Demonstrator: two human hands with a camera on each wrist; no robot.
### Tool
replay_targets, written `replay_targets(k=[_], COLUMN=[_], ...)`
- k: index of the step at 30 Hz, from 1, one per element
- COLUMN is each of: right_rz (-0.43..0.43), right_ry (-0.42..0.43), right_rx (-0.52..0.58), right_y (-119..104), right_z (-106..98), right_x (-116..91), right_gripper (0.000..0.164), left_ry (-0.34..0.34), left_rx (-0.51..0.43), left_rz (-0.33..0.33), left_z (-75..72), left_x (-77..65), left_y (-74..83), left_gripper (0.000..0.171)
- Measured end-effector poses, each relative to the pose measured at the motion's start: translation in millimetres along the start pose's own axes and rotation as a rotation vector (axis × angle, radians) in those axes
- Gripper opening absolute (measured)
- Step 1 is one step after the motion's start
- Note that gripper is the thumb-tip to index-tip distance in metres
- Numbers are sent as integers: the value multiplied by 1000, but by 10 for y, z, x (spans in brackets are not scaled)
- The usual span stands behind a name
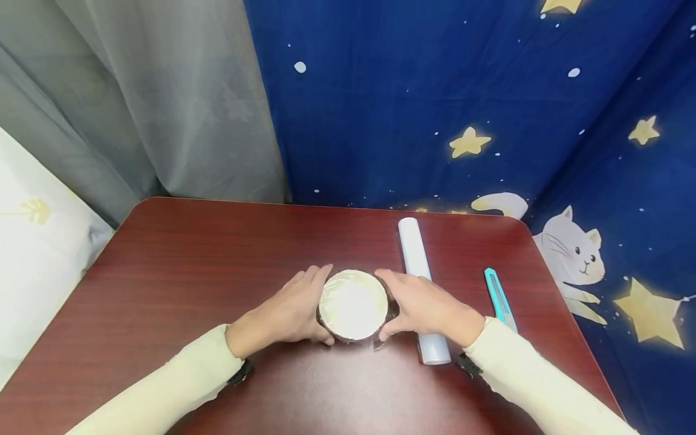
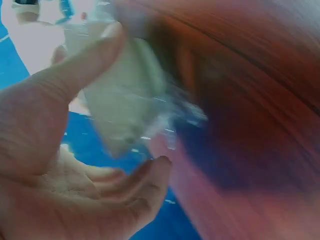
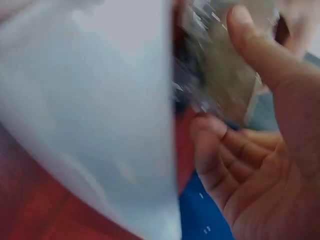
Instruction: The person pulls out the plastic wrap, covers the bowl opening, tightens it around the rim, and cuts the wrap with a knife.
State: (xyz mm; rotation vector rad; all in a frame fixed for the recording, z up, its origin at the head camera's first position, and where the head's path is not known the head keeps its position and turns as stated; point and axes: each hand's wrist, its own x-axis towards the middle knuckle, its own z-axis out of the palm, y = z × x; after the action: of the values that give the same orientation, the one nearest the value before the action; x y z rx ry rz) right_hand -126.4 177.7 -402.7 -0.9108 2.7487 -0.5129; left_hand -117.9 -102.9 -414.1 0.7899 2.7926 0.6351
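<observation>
A round, pale-topped bowl (image 1: 353, 305) stands on the table between my two hands. Clear plastic wrap (image 2: 185, 112) clings about it, with loose crinkled edges in both wrist views. My left hand (image 1: 296, 308) holds the bowl's left side, its thumb on the near part and its fingers round the far part. From the right, my right hand (image 1: 418, 302) grips the opposite side the same way. A white roll (image 1: 414, 248), which looks like plastic wrap, lies under my right hand and wrist. Both wrist views are blurred.
The dark red wooden table (image 1: 217, 241) has rounded far corners. A teal utility knife (image 1: 499, 296) lies to the right, partly behind the right sleeve. Behind the table hang a grey curtain (image 1: 179, 103) and a blue starry curtain (image 1: 380, 121).
</observation>
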Motion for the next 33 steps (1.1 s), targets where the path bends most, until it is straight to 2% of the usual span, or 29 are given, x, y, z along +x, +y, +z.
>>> replay_targets(k=[3, 7, 12, 18, 24, 30, 33], right_rz=[-24, -95, -142, -92, -47, -50, -35], right_ry=[-49, -85, -37, 5, 25, 91, 82], right_rx=[32, 74, 86, 70, 26, -135, -173], right_y=[22, 68, 110, 98, 70, 69, 58], right_z=[-81, -101, -2, 126, 257, 326, 317], right_x=[40, 107, 135, 116, 118, 79, 63], right_gripper=[120, 117, 107, 98, 91, 75, 65], left_ry=[2, 27, 57, 4, -91, -172, -198], left_rx=[-65, -108, -119, -215, -318, -374, -376], left_rz=[-31, -54, -70, -18, 63, 146, 164], left_z=[-14, 39, 92, 48, -7, -63, -75], left_x=[-73, -90, -63, 16, 93, 152, 173], left_y=[119, 234, 229, 91, -56, -148, -181], left_gripper=[140, 141, 141, 141, 142, 143, 145])
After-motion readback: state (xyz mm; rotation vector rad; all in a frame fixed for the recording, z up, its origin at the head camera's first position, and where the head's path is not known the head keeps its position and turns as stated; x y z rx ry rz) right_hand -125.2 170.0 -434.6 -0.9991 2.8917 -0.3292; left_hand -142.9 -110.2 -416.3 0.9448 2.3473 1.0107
